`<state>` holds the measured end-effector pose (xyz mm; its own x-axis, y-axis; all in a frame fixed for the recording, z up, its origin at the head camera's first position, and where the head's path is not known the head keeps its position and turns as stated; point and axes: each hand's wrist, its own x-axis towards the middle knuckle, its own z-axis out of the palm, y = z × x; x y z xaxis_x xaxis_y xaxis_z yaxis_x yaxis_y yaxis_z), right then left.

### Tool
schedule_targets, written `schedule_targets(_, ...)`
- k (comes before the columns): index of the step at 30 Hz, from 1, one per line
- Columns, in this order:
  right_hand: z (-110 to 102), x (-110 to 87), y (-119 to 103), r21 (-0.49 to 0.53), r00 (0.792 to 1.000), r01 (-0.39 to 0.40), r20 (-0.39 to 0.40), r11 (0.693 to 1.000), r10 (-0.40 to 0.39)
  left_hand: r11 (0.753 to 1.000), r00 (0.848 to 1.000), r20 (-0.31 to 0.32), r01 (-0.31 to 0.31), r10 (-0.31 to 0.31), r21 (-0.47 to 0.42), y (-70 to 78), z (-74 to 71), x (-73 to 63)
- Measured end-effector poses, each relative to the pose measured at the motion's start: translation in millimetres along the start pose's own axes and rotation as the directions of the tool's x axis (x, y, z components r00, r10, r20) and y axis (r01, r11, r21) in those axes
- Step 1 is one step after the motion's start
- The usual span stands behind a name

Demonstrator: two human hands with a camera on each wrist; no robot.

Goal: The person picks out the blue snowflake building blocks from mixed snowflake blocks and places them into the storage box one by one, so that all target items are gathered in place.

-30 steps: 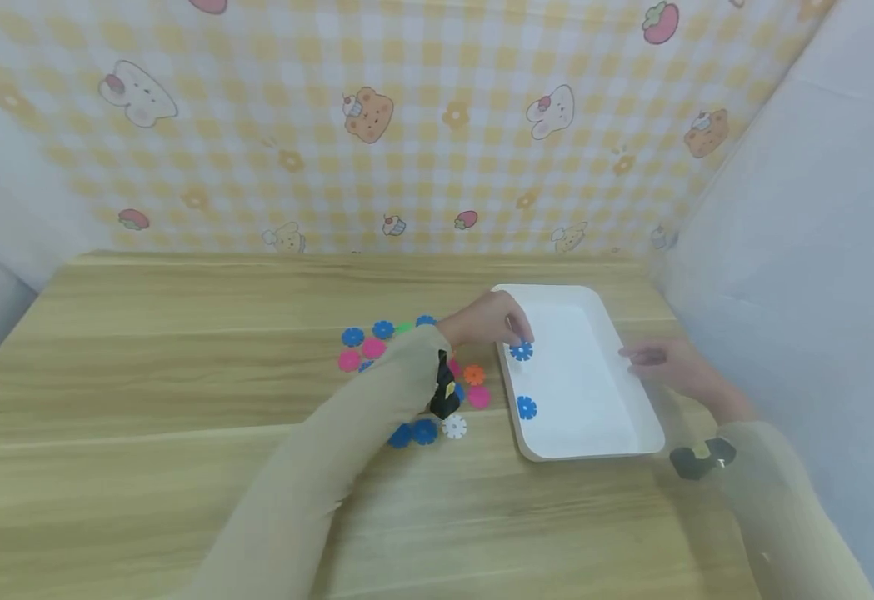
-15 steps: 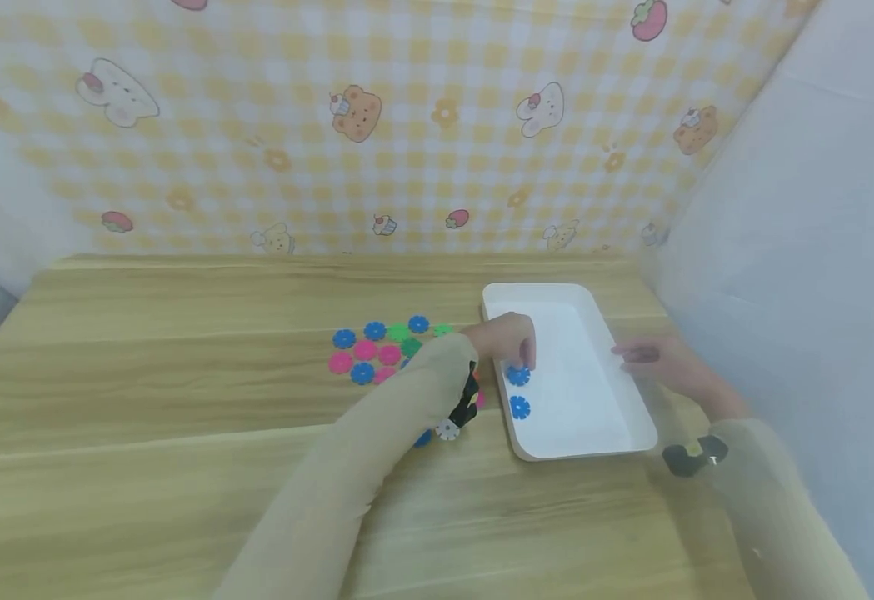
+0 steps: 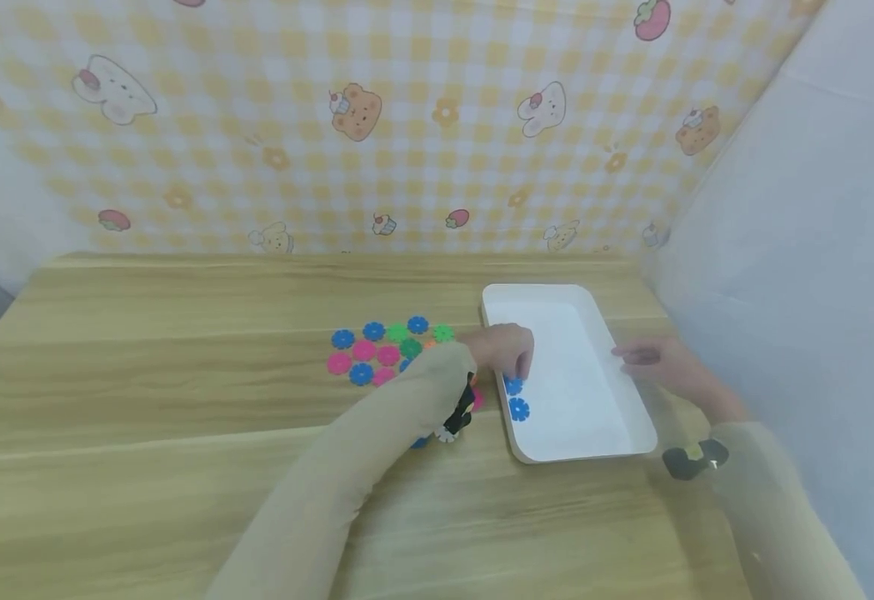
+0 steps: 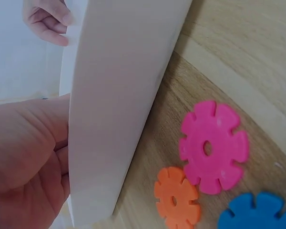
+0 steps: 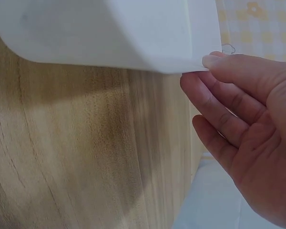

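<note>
Two blue discs lie inside the white tray by its left edge, nearside of my left hand, whose grip I cannot tell. My right hand pinches the tray's right edge.

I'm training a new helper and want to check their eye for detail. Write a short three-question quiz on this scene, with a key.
1. What colour are the discs seen in the tray?
A) pink
B) blue
C) orange

2. True or false: the right hand pinches the tray's rim.

3. How many discs show on the table in the left wrist view?

Key:
1. B
2. True
3. Three: a pink disc, an orange disc and a blue disc cut off by the picture's edge
</note>
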<state>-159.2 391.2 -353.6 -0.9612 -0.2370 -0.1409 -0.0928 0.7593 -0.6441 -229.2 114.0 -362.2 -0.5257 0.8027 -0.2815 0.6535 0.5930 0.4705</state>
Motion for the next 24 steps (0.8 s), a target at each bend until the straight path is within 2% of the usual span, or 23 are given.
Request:
schedule_targets(4, 0.3, 0.2, 2.2, 0.003, 1.000, 0.007, 0.005, 1.000, -0.007, 1.000, 1.000, 0.016, 0.011, -0.011, 0.013, 0.0, 1.2, 0.0)
schedule_targets(8, 0.0, 0.2, 2.9, -0.001, 1.000, 0.003, 0.005, 1.000, -0.003, 1.000, 1.000, -0.001, 0.004, -0.004, 0.017, 0.4, 0.9, -0.9)
schedule_targets(11, -0.1, 0.1, 2.6, -0.005, 1.000, -0.001, 0.006, 1.000, 0.001, 1.000, 0.999, -0.033, -0.011, 0.011, 0.007, 1.4, -0.9, -5.7)
schedule_targets(15, 0.0, 0.8, 4.0, -0.009, 1.000, 0.008, 0.008, 1.000, -0.008, 0.996, 0.994, -0.098, -0.049, 0.041, -0.081, -0.3, -6.7, -13.8)
schedule_targets(18, -0.2, 0.7, 4.6, -0.012, 1.000, 0.007, 0.002, 1.000, -0.007, 0.980, 0.984, -0.160, -0.101, 0.074, -0.170, -8.6, -12.1, -18.6)
schedule_targets(21, -0.1, 1.1, 5.2, -0.022, 1.000, 0.009, -0.004, 1.000, -0.010, 0.969, 0.973, -0.211, -0.134, 0.089, -0.210, -21.1, -19.7, -26.4)
schedule_targets(24, -0.1, 1.0, 4.1, -0.031, 1.000, 0.015, -0.005, 0.999, -0.015, 0.964, 0.968, -0.244, -0.120, 0.060, -0.238, -37.4, -26.4, -37.9)
